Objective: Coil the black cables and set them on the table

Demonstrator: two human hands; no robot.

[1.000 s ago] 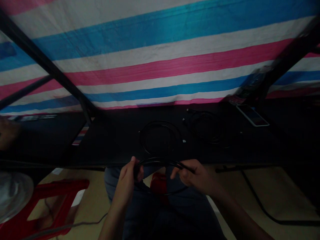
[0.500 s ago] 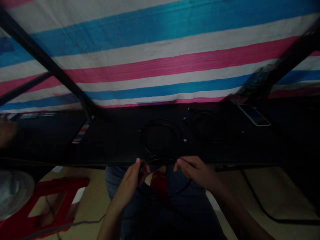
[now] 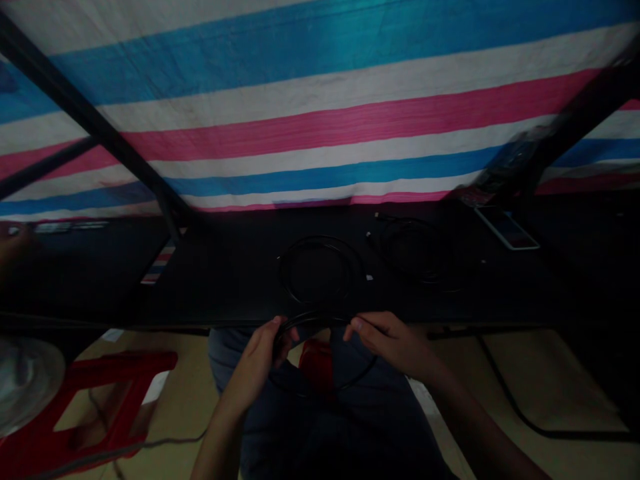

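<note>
A coiled black cable (image 3: 317,317) spans the gap between my hands at the table's front edge, its lower loop hanging over my lap. My left hand (image 3: 265,347) pinches the coil on its left side. On the right side, my right hand (image 3: 383,337) grips it between thumb and fingers. Just beyond, a second black cable (image 3: 285,280) lies in a loop on the black table (image 3: 225,267), with a light-coloured plug (image 3: 369,277) at its right. Further right lies another coil of black cable (image 3: 417,273), its plugs pointing left.
A phone (image 3: 507,228) lies at the back right, beside a clear plastic bag (image 3: 510,163). Dark metal bars (image 3: 100,133) rise at both sides before a striped sheet (image 3: 320,133). Another person's hand (image 3: 13,243) shows at far left. A red stool (image 3: 120,400) stands lower left.
Both my hands keep their hold on the cable coil and have barely moved. The other person's hand at far left has shifted. The view has tilted slightly.
</note>
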